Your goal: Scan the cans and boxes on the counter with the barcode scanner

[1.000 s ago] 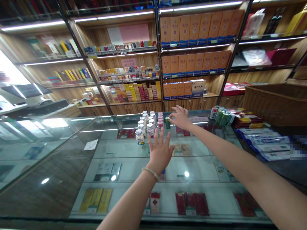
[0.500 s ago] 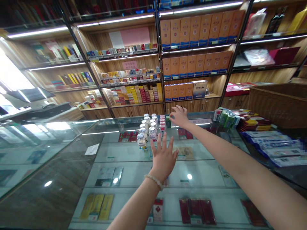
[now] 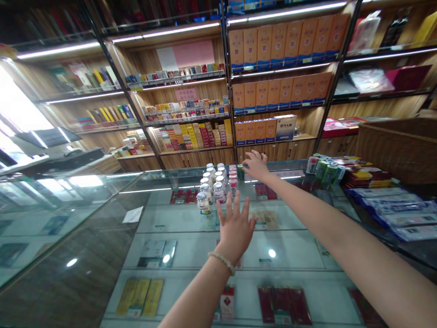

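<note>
Beyond my left hand (image 3: 236,225), several small white-capped jars (image 3: 204,203) stand in rows on the glass counter. Beside them runs a row of pink-capped containers (image 3: 233,182), with a small green container (image 3: 241,172) at its far right. My left hand is open, palm down, fingers spread just in front of the nearest containers, holding nothing. A beaded bracelet (image 3: 221,262) circles that wrist. Farther out, my right hand (image 3: 256,166) is open with fingers apart and slightly bent. Its thumb side is at the green container; whether they touch I cannot tell.
More green and white containers (image 3: 325,168) cluster at right, near stacked red and yellow packs (image 3: 363,173), blue-and-white packets (image 3: 398,212) and a wicker basket (image 3: 399,148). A paper slip (image 3: 133,215) lies on the left glass. Shelves with orange boxes (image 3: 264,48) stand behind.
The view has shifted slightly, so everything sits a little farther right and lower. Both hands keep nearly the same pose and place by the containers.
</note>
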`<action>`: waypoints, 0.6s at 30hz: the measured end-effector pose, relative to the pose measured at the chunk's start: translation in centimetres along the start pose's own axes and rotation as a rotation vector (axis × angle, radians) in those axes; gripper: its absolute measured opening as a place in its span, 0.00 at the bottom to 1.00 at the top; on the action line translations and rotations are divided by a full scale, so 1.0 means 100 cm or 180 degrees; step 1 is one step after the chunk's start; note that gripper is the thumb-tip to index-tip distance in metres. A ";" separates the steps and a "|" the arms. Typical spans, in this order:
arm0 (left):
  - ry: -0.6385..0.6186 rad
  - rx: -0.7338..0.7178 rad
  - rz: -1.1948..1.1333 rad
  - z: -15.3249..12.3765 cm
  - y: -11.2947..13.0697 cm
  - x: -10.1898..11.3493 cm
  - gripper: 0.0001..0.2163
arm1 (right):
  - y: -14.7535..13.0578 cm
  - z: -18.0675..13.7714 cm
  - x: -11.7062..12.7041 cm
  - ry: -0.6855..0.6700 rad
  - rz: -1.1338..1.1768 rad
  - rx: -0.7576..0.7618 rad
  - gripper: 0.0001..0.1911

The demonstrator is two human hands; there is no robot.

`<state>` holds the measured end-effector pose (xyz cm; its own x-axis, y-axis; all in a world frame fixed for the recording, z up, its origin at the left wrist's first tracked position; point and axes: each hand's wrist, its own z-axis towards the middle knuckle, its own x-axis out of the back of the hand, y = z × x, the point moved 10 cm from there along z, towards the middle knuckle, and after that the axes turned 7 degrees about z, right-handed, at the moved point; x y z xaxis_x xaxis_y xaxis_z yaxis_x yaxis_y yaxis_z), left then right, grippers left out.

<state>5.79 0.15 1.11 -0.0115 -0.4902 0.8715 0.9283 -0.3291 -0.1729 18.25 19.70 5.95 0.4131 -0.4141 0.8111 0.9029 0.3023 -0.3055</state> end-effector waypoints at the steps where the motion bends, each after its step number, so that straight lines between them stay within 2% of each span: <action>1: 0.0000 0.0004 0.0000 0.000 0.000 0.000 0.28 | 0.000 0.000 0.000 0.0000 -0.0002 0.0001 0.13; 18: 0.0001 -0.0007 -0.0023 0.001 0.001 -0.001 0.28 | -0.002 -0.003 0.000 -0.0057 -0.0061 -0.0081 0.16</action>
<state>5.94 0.24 1.08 -0.0181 -0.4880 0.8726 0.9274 -0.3343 -0.1677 18.15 19.37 5.82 0.3937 -0.4041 0.8256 0.9135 0.2725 -0.3022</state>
